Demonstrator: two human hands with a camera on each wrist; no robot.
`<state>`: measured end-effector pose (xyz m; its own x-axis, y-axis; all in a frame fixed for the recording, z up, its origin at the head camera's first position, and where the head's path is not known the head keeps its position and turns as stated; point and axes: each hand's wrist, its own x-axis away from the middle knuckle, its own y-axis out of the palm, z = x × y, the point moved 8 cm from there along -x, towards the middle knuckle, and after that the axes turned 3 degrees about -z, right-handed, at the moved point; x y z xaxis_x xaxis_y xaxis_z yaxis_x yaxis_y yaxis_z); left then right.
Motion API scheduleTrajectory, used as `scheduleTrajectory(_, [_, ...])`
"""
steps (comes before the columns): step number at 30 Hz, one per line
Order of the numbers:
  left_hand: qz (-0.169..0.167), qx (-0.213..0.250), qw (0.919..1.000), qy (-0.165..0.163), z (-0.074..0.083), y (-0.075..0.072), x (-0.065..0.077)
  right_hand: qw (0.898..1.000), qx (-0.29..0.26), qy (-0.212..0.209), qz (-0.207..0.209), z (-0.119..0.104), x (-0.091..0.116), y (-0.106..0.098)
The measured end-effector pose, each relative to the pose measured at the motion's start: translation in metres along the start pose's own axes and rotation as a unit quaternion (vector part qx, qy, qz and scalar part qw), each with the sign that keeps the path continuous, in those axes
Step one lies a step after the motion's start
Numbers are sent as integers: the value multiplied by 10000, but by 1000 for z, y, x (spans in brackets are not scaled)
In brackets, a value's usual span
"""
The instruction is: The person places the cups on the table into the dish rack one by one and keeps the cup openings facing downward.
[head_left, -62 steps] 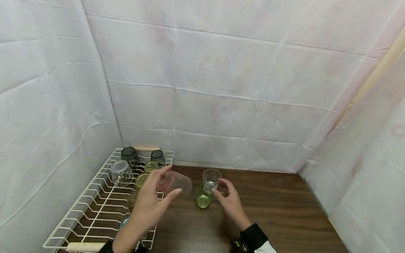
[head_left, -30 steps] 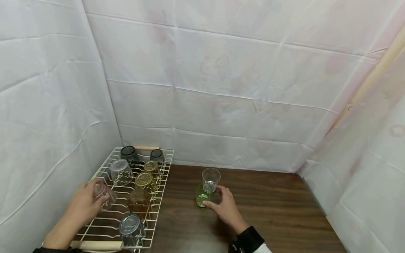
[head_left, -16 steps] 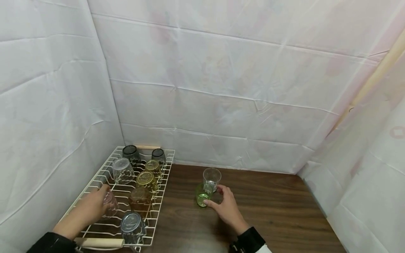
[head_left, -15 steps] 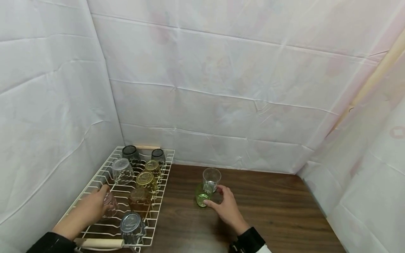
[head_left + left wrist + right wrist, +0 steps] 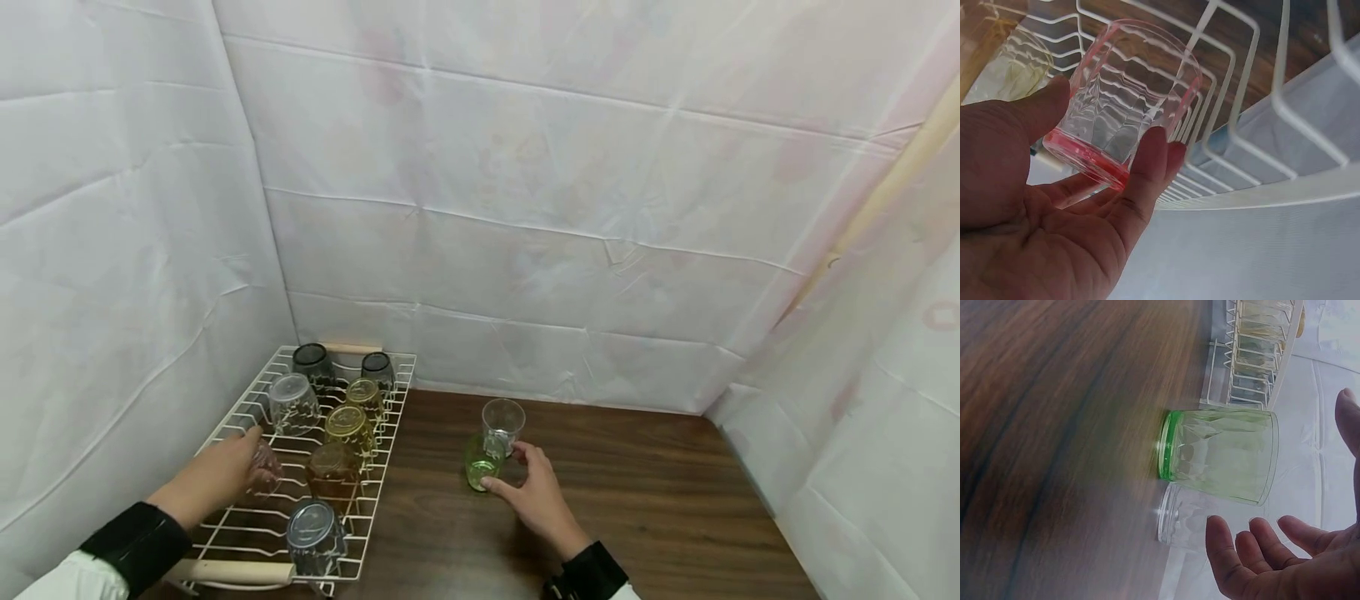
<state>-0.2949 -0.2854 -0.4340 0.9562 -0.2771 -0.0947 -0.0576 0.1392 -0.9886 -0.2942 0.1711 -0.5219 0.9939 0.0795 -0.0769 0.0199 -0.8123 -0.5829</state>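
My left hand (image 5: 213, 477) grips a pink-tinted glass (image 5: 1132, 94) by its thick pink base, thumb on one side and fingers on the other. The glass is bottom-up, its rim toward the wires of the white dish rack (image 5: 228, 527). On the brown table, a green glass (image 5: 1219, 453) stands upright, with a clear glass (image 5: 503, 419) upright just behind it. My right hand (image 5: 536, 496) is beside these two, thumb and fingers spread; in the right wrist view its fingers (image 5: 1225, 553) are loosely bent with nothing between them.
Several upturned glasses fill the rack's back and right side: smoky ones (image 5: 312, 361), a clear one (image 5: 292, 406), yellow ones (image 5: 348, 427), an amber one (image 5: 332, 473) and a blue-grey one (image 5: 313, 533). A wooden handle (image 5: 236, 572) crosses its front. White sheets (image 5: 480, 208) enclose the table.
My left hand has carried the pink glass from over the table to the rack's left side, and the glass is now bottom-up. My right hand has shifted slightly from the clear glass toward the green one.
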Motion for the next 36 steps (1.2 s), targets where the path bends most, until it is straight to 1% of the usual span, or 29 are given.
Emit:
scheduleTrajectory(2, [-11, -13, 10000, 50, 1, 2, -5, 10000, -43, 7, -1, 0, 0, 0])
scheduleTrajectory(5, [-31, 10, 10000, -49, 1, 4, -13, 9999, -98, 17, -20, 0, 1, 0])
scheduleTrajectory(9, [-14, 39, 9995, -309, -4, 7, -22, 9999, -129, 14, -50, 1, 1, 2])
scheduleTrajectory(16, [117, 255, 9990, -359, -14, 7, -31, 9999, -137, 42, -30, 1, 0, 2])
scheduleTrajectory(20, [217, 117, 9987, -439, -16, 7, -33, 9999, -128, 60, -22, 1, -1, 2])
scheduleTrajectory(23, [207, 12, 9985, -502, -16, 8, -33, 9999, -122, 80, -18, 2, -1, 2])
scheduleTrajectory(29, [337, -107, 9981, -504, -14, 8, -34, 9998, -190, 67, 21, 4, -2, 2])
scheduleTrajectory(36, [250, -91, 9984, -509, -16, 12, -39, 10000, -56, 34, 37, 3, -3, 2])
